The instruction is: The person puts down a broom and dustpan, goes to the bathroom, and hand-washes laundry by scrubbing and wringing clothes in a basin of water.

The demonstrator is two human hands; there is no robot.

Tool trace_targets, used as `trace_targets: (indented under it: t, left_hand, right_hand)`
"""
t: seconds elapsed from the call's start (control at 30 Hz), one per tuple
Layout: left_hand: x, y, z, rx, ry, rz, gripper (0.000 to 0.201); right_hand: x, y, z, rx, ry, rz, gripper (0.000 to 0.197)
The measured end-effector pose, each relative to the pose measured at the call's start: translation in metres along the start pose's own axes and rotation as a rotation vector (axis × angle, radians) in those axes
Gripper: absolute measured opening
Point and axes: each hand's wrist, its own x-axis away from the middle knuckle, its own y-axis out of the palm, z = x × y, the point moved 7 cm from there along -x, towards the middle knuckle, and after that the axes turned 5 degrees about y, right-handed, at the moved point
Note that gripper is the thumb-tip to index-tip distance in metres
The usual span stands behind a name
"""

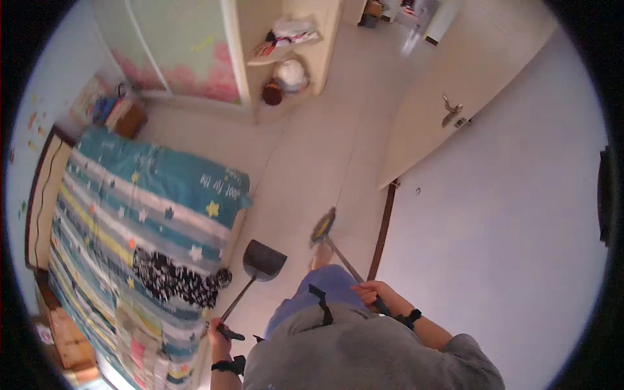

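Note:
My left hand is closed round the handle of a long-handled dustpan. The dark dustpan hangs over or rests on the floor beside the bed; I cannot tell which. In my right hand is the grey handle of a broom, held across the front of my body. The broom's head, dark-edged with a yellowish middle, is by my foot, to the right of the dustpan and apart from it. Both wrists wear black bands.
A bed with a striped teal cover fills the left, a black-and-white patterned cloth on it. An open door and a white wall bound the right. Corner shelves and a sliding-door wardrobe stand ahead across the tiled floor.

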Motion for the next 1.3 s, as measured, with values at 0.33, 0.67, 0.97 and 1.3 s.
trace_targets:
  t: [0.33, 0.67, 0.97, 1.3]
  left_hand:
    - [-0.14, 0.44, 0.062, -0.008, -0.096, 0.056, 0.018]
    - [-0.323, 0.801, 0.079, -0.089, -0.172, -0.377, 0.01]
    - [-0.47, 1.139, 0.106, -0.227, -0.22, -0.653, 0.008]
    - [-0.58, 1.537, 0.099, -0.271, -0.193, -0.82, 0.011]
  right_hand:
    - [0.029, -0.032, -0.297, -0.287, -0.145, 0.075, 0.023]
    - [-0.007, 0.005, -0.573, -0.628, -0.136, -0.121, 0.031]
    - [-0.018, 0.047, -0.833, -0.899, -0.151, -0.301, 0.025]
    - [-0.066, 0.0, -1.179, -0.92, -0.204, -0.434, 0.024]
